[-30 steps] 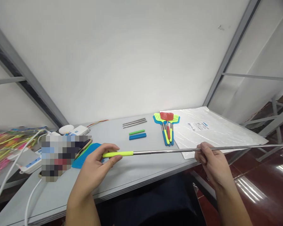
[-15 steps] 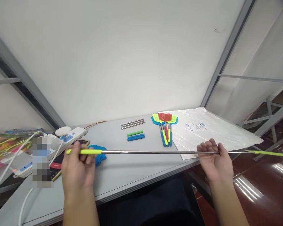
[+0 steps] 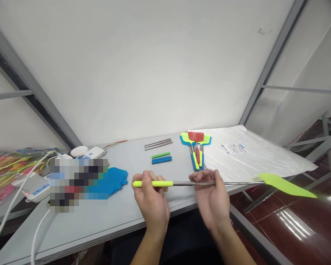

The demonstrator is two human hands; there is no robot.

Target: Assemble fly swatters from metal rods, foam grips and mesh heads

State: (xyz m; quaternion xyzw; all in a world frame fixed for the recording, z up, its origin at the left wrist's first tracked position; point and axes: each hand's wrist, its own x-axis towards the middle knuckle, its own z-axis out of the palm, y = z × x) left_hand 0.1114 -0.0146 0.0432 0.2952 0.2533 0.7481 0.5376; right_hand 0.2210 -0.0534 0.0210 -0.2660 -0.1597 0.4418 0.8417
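A fly swatter with a telescopic metal rod point(image 3: 183, 183) lies level across both hands, above the table's front edge. My left hand point(image 3: 152, 197) is closed around its yellow-green grip. My right hand point(image 3: 212, 198) pinches the thin rod between thumb and fingers. The yellow-green swatter head point(image 3: 288, 186) sticks out to the right, past the table and over the floor. Behind the hands, several finished-looking swatters point(image 3: 196, 147) with red, yellow and blue heads lie in a fanned bundle. Nearby are metal rods point(image 3: 158, 144), a green grip point(image 3: 160, 155) and blue grips point(image 3: 162, 160).
Blue swatter heads point(image 3: 116, 180) lie stacked at the left, beside a blurred-out patch. Power strips point(image 3: 38, 189) with white cables and a pile of colourful items point(image 3: 5, 173) are farther left. A white plastic bag point(image 3: 253, 147) covers the table's right end. A wall stands behind.
My hands have come closer together, and the swatter's rod has become shorter. The left hand has moved right, the right hand left. More of the swatter head shows now.
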